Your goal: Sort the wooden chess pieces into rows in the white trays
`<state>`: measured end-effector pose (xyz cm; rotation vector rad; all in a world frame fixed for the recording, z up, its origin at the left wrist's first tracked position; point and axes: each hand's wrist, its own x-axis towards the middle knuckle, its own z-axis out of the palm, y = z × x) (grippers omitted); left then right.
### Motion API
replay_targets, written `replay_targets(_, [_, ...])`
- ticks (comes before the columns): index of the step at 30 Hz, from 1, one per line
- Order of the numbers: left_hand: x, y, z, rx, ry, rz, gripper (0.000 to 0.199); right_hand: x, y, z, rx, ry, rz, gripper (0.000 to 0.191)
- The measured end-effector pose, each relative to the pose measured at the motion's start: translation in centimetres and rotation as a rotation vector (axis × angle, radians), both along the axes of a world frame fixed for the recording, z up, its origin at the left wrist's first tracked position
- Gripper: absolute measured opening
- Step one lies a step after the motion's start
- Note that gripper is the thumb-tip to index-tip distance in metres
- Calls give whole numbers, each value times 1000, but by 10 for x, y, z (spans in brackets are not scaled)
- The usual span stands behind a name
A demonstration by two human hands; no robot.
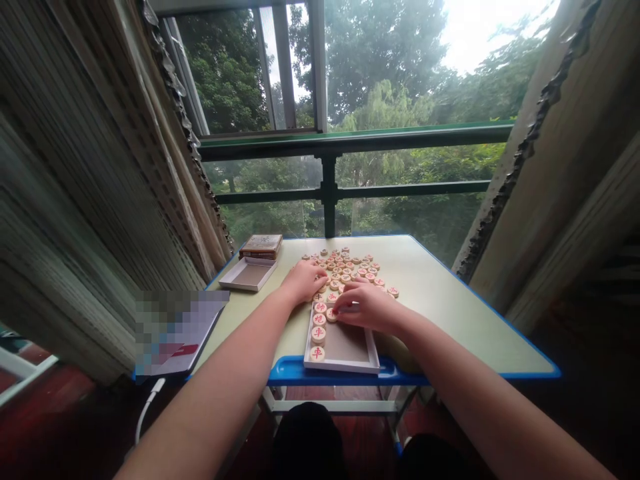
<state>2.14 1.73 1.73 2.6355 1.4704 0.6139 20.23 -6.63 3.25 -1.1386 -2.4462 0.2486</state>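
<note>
game pieces [347, 278] lie partly hidden behind the right hand [371, 305].

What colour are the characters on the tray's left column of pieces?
Red, on pale pieces; clearest in the head view.

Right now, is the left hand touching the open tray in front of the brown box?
Apart. The head view shows a strip of pale tabletop between the left hand and the open tray.
</note>
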Motion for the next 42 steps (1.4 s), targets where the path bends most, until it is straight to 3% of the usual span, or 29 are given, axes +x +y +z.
replay_targets(34, [4, 2, -1, -5, -25, 25, 23, 3, -5, 7, -21, -5, 60, 13])
replay_targets(36, [4, 2, -1, -3, -27, 22, 23, 8, 0, 8, 14, 56, -12, 15])
replay_targets(39, [4, 3, -1, -7, -40, 25, 22, 19, 12, 8, 100, 130, -291, 18])
replay_targets(42, [5, 5, -4, -28, -65, 15, 21, 30, 24, 2, 77, 96, -500, 21])
